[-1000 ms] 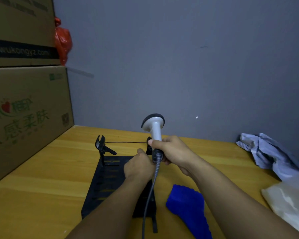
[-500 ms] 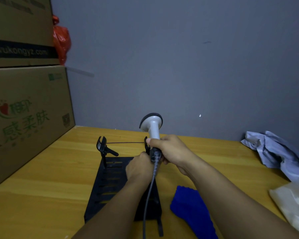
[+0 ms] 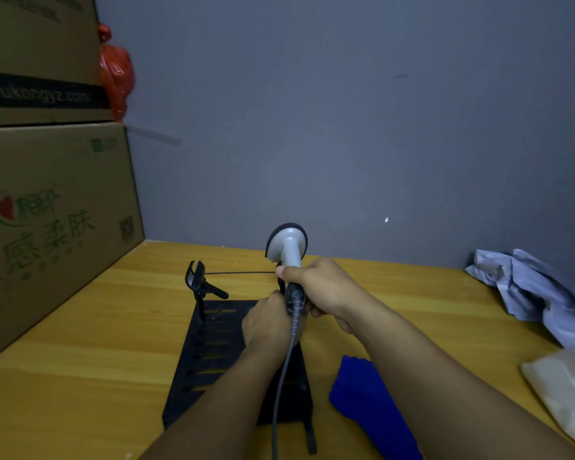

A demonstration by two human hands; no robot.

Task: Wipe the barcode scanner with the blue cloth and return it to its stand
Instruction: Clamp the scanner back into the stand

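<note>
Against a grey wall, on a wooden desk, the barcode scanner was held upright by its handle in the closed right hand. Whether anything was gripped by the curled left hand over the black stand could not be told. The blue cloth lay untouched beside it. The cable could probably be snagged on the stand.

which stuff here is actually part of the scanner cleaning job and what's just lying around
Part of the job:
barcode scanner, gripped by the right hand
its cable
black stand, with the left hand over it
blue cloth, on the table

Just lying about:
cardboard boxes
red bag
crumpled grey cloth
pale plastic bag
</note>
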